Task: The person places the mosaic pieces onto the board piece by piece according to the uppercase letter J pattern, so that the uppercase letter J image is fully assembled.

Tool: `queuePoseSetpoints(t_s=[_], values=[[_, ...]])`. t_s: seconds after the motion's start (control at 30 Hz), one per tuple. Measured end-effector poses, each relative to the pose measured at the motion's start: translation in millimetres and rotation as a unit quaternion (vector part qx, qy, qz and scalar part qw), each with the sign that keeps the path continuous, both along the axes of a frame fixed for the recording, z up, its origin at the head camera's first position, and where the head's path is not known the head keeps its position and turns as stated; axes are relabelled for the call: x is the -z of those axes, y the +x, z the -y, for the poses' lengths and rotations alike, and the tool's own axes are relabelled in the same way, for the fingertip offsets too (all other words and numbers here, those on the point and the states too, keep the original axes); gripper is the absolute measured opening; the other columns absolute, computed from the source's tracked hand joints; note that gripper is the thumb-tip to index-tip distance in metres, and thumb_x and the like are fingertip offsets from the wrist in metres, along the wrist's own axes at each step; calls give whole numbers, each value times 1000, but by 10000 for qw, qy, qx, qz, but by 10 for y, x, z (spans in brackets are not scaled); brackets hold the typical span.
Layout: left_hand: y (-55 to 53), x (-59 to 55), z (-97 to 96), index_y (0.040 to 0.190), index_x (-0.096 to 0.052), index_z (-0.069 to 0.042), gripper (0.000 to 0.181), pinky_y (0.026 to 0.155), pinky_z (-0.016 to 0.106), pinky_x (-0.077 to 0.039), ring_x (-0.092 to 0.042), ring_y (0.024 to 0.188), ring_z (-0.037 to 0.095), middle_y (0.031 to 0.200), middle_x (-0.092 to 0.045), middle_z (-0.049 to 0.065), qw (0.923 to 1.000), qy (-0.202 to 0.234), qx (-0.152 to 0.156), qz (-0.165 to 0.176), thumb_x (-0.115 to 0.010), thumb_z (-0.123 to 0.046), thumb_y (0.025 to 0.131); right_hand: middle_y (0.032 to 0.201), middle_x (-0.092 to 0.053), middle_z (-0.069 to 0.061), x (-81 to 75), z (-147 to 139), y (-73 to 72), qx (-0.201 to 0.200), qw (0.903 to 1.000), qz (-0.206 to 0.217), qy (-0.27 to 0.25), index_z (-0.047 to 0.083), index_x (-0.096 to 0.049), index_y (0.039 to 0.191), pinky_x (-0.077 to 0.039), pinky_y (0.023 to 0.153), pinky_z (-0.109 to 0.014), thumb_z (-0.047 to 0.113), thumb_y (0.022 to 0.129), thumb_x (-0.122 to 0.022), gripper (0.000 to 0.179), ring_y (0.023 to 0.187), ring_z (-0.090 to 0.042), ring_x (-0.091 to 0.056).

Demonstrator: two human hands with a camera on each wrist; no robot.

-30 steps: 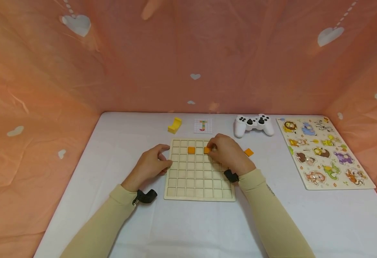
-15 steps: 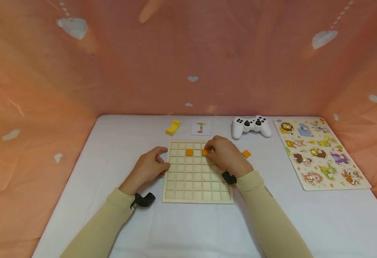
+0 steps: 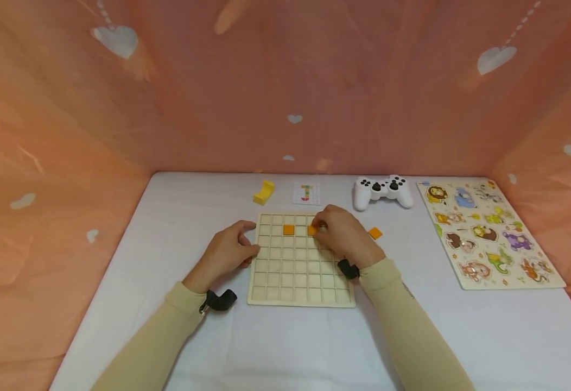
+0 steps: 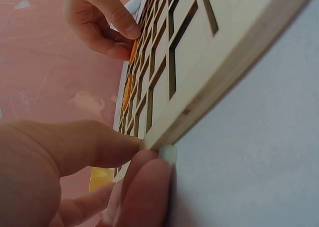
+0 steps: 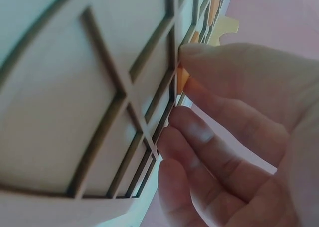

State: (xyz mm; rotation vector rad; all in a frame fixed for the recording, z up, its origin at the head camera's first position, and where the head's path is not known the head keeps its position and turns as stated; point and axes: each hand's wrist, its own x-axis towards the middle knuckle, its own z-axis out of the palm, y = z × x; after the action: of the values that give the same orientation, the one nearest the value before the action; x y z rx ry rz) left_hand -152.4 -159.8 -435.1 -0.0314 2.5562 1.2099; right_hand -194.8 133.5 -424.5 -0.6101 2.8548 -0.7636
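Note:
A pale wooden grid board (image 3: 286, 267) lies flat on the white table between the two hands. My left hand (image 3: 224, 252) pinches its left edge; the left wrist view has the thumb on the rim and the fingertips against its side and underside. Near the board's top right, the right hand (image 3: 341, 234) holds an orange square tile (image 3: 311, 231) between thumb and index finger, right at a cell of the second row. That tile (image 5: 183, 80) is partly hidden by the fingers in the right wrist view. A second orange tile (image 3: 289, 230) sits in a cell of the same row, further left.
Beyond the board stand a yellow curved block (image 3: 264, 193), a small card with a coloured J-shaped pattern (image 3: 307, 193) and a white game controller (image 3: 382, 192). One loose orange tile (image 3: 375, 233) lies right of the board. An animal puzzle board (image 3: 490, 255) occupies the right side.

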Motion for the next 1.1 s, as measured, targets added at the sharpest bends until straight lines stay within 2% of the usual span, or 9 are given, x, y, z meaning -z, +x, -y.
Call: queuePoseSetpoints(t_s=[0.2,0.33,0.4,0.53,0.63,0.77,0.93,1.1], values=[[-16,-21,14,156,-53,-11,63,67,28,-61,-72,71,17,101,-70,11,10000,-14,69,24,-76,-19,97,112,-72,-8,-36,-47,-9,-9,9999,89,-132,8,-81,114,-58,97,-45,17,96,-74,21,100,-25,-67],[-35,-10,37,155,-53,-11,63,67,28,-61,-71,70,17,100,-70,11,10000,-5,75,-8,-76,-19,97,117,-73,-9,-117,-190,33,204,9987,233,-400,7,-80,119,-58,100,-48,20,98,-73,26,107,-27,-70],[-42,-3,40,155,-53,-11,63,67,28,-60,-71,69,16,99,-71,11,10000,2,97,-20,-76,-20,97,121,-73,-10,-166,-317,96,354,9978,297,-485,6,-79,122,-57,103,-50,22,100,-72,28,113,-30,-70],[-33,0,48,155,-53,-11,63,66,27,-59,-71,69,16,99,-71,11,10000,-22,72,-7,-76,-20,97,126,-73,-12,-189,-622,260,584,9967,409,-389,5,-77,125,-58,102,-53,25,102,-70,31,113,-30,-69],[-20,-3,58,155,-53,-12,63,67,27,-60,-71,69,16,99,-70,11,10000,-57,13,51,-76,-19,97,125,-72,-11,-188,-838,416,784,9953,505,-248,5,-77,124,-59,99,-52,26,102,-69,31,110,-28,-69],[-8,-2,65,155,-52,-11,64,68,28,-62,-72,69,17,100,-69,11,10000,-23,-29,78,-76,-18,96,119,-74,-11,-172,-1060,622,922,9949,415,-65,6,-78,120,-58,99,-54,25,101,-71,28,109,-30,-70],[-14,7,74,156,-52,-12,64,68,28,-62,-72,69,17,100,-68,11,9999,35,-40,123,-75,-18,97,117,-76,-11,-88,-1199,797,1003,9944,323,127,7,-80,115,-58,99,-56,22,97,-75,24,111,-32,-71],[-5,25,87,154,-53,-12,63,67,28,-62,-71,69,17,99,-68,11,9999,52,-81,94,-76,-19,96,115,-75,-10,-8,-1246,865,914,9951,310,213,8,-80,114,-58,100,-57,18,95,-77,22,112,-33,-70]])
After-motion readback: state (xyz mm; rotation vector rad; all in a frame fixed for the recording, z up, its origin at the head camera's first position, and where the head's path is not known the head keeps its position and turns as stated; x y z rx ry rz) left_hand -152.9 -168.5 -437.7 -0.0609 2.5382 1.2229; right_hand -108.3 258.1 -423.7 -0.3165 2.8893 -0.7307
